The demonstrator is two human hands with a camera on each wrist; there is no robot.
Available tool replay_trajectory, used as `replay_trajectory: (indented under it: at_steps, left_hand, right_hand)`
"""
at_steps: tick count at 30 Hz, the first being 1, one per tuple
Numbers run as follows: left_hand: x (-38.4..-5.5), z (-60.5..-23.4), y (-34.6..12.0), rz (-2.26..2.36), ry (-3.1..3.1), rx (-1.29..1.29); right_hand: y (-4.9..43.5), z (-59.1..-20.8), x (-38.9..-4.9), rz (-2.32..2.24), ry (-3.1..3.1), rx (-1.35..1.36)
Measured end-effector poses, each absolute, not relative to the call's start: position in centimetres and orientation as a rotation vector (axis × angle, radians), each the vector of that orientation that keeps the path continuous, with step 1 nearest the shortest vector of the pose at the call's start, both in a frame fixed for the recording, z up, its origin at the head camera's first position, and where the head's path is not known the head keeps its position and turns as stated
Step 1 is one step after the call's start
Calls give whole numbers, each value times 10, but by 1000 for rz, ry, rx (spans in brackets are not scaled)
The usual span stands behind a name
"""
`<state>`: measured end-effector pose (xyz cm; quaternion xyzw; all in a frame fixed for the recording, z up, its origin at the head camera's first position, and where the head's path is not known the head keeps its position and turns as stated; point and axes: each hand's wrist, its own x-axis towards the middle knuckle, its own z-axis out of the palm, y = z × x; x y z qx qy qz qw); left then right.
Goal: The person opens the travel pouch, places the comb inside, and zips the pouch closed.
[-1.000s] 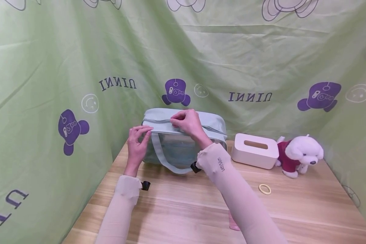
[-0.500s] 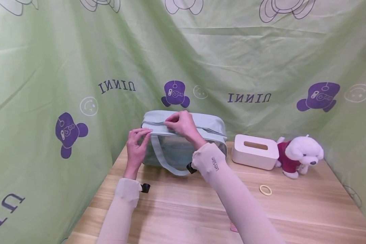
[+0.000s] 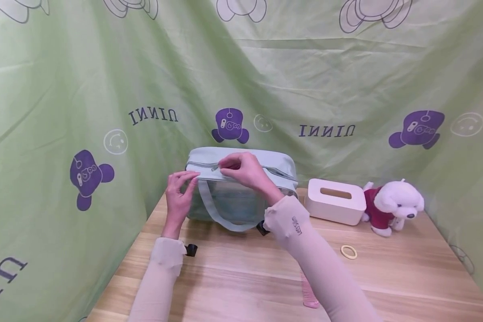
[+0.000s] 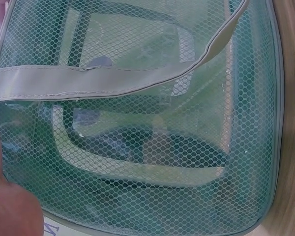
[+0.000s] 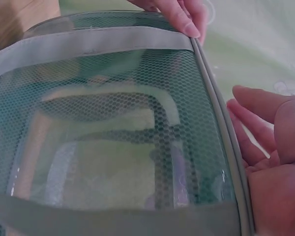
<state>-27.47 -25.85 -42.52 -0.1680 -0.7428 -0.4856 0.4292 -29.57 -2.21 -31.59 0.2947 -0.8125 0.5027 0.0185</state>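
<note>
A pale green zip-up bag (image 3: 225, 201) with a clear mesh front and strap handle (image 3: 210, 201) stands on the table. My left hand (image 3: 179, 192) pinches its top front edge near the handle's left end; the right wrist view shows that thumb (image 5: 191, 29) on the edge. On the top, the zipper pull (image 3: 215, 168) lies just left of my right fingertips. My right hand (image 3: 245, 169) hovers over the bag's top with thumb and fingers apart and nothing between them. To its right, the zipper (image 3: 279, 173) gapes a little.
Right of the bag stands a white tissue box (image 3: 336, 210), beside a white plush dog (image 3: 398, 201) in a red top. A yellow ring (image 3: 349, 252) and a pink comb (image 3: 309, 293) lie nearer on the wooden table (image 3: 225, 277). A green curtain (image 3: 177, 67) hangs behind.
My right hand moved left along the zipper, then let go of the pull and shifted slightly right, leaving the pull in sight. My left hand stayed on the bag's edge.
</note>
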Motion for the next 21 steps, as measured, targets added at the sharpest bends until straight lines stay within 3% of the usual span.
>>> replay_trajectory:
  at_steps: [21]
  left_hand:
    - [-259,-407,-246,-1197,-1876,-389]
  right_hand:
    - [69,-344,-265,1622,-2262,799]
